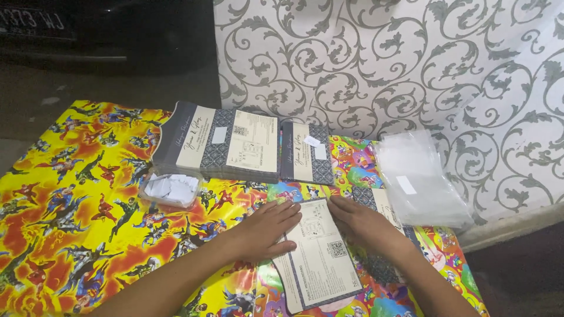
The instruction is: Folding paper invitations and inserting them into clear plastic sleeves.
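A cartoon-printed mat in yellow and orange covers the floor beside a wall papered with grey scrollwork. At its far edge lies a wide stack of grey-and-cream cards, with a narrower stack just to its right and a pile of clear plastic sleeves against the wall. A cream printed card lies flat on the mat between both hands. The left hand rests open, palm down, on its left edge; the right hand presses flat, fingers spread, on its right side. A small tray of white paper slips sits near the big stack.
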